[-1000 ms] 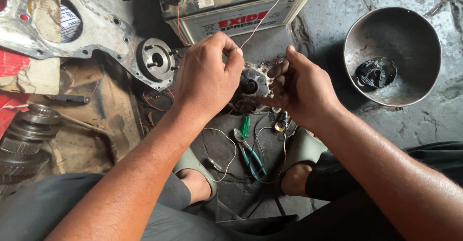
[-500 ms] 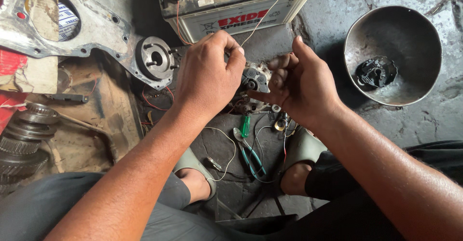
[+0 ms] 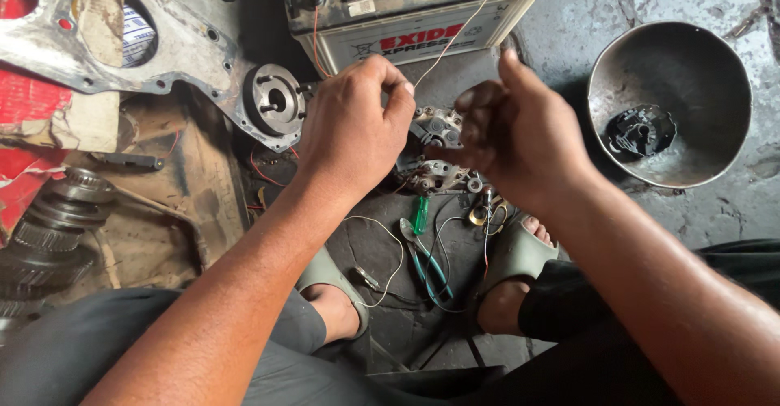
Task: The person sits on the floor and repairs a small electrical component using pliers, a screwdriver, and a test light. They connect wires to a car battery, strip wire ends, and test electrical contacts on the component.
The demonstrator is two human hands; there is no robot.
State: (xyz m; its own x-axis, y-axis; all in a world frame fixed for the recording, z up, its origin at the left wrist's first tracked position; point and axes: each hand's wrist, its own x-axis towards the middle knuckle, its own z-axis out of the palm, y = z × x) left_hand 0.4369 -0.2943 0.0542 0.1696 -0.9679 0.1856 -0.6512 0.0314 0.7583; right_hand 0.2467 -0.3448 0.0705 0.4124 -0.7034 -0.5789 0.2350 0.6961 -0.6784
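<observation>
Over the floor between the knees: left hand (image 3: 353,130) closed, fingertips pinching a thin wire (image 3: 463,28) that runs up to the battery (image 3: 406,16); right hand (image 3: 520,134) loosely curled, thumb up, grip not clear. Just below both, a small grey motor part (image 3: 435,150) on the ground. Nearer the feet, green-handled pliers (image 3: 426,252) and loose wires. Far right, well apart, a metal bowl (image 3: 707,73); left, a grey housing plate (image 3: 187,41).

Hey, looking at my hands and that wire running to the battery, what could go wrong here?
The thin wire pinched in your left hand runs up to the car battery; a bare end touching the metal alternator part below might spark. Your right hand hovers close above that part. The pliers lying between your feet could snag loose wires.
</observation>
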